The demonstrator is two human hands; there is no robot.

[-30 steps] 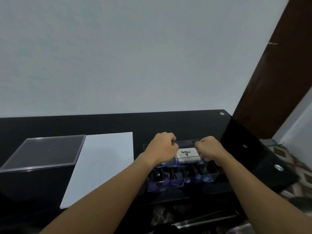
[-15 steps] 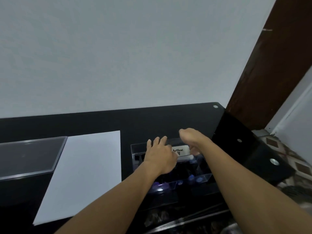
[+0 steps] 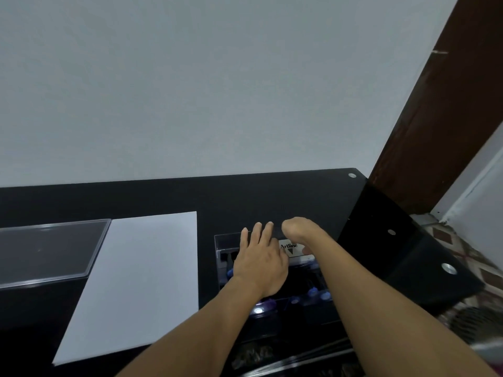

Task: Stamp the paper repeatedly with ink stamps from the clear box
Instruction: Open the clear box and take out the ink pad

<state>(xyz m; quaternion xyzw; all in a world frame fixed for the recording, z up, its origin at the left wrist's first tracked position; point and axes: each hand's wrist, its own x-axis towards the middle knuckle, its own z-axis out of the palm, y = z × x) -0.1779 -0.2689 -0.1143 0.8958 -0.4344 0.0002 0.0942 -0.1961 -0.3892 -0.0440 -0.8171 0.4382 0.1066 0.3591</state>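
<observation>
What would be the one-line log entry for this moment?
left hand flat over clear plastic box | right hand at white Artline-labelled item, grip unclear | white paper sheet unstamped

Views: one. Head-worn wide-angle camera, at the near edge of the black worktop, facing forward and slightly down toward a pale wall filling the upper half. Close range: clear box low right of centre; forearms enter from the bottom edge.
</observation>
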